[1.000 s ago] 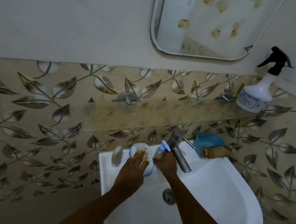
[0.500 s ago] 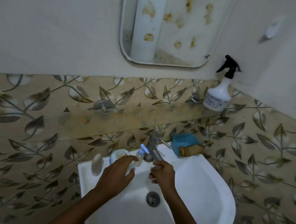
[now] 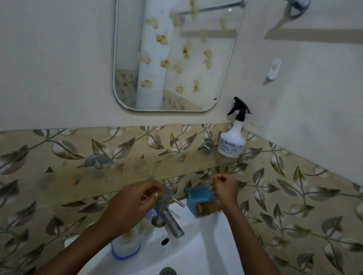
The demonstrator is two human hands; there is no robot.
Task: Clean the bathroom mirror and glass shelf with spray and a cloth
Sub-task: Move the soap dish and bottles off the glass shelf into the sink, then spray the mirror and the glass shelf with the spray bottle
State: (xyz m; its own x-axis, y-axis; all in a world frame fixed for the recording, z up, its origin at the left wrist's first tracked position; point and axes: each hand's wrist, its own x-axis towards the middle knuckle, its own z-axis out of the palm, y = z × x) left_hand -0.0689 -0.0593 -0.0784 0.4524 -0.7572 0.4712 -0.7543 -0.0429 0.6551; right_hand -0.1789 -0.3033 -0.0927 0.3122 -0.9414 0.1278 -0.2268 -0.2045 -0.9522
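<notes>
Head view: stained rounded wall mirror (image 3: 174, 44) at 12 o'clock, smeared clear glass shelf (image 3: 139, 166) beneath. White spray bottle with black trigger (image 3: 233, 135) standing on shelf's end, 1 o'clock, untouched. Left hand (image 3: 130, 204) loosely curled beside steel tap (image 3: 166, 213), grasping nothing visible. Right hand (image 3: 223, 188) half-clenched, empty, over blue soap dish (image 3: 200, 197). Cleaning apparently not begun; cloth unseen. Next: probably right hand up to bottle, grip neck.
</notes>
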